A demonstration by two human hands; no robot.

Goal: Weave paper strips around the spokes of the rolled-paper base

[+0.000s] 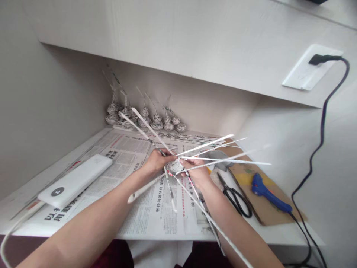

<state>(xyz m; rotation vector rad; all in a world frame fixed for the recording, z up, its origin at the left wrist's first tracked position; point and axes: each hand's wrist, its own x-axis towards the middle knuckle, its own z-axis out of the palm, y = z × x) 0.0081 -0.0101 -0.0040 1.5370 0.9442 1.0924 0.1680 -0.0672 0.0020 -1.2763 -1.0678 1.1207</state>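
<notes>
Between my hands is a small round woven piece (pixel 173 167) made of rolled newspaper strips, held over the newspaper on the table. Long thin paper strips (pixel 223 160) stick out from it in several directions, some toward the wall and some toward my lap. My left hand (pixel 158 161) grips its left edge, the thumb lying along the upper rim. My right hand (pixel 198 173) pinches the right edge and the bases of the strips there. Part of the weave is hidden behind my fingers.
Several woven paper gourds (pixel 157 122) stand along the back wall. A white power bank (pixel 76 180) lies left on newspaper (pixel 139 216). At right are black scissors (pixel 237 199) and a blue glue gun (pixel 270 193) on cardboard (pixel 251 175). A black cord (pixel 320 137) runs to a wall socket (pixel 309 72).
</notes>
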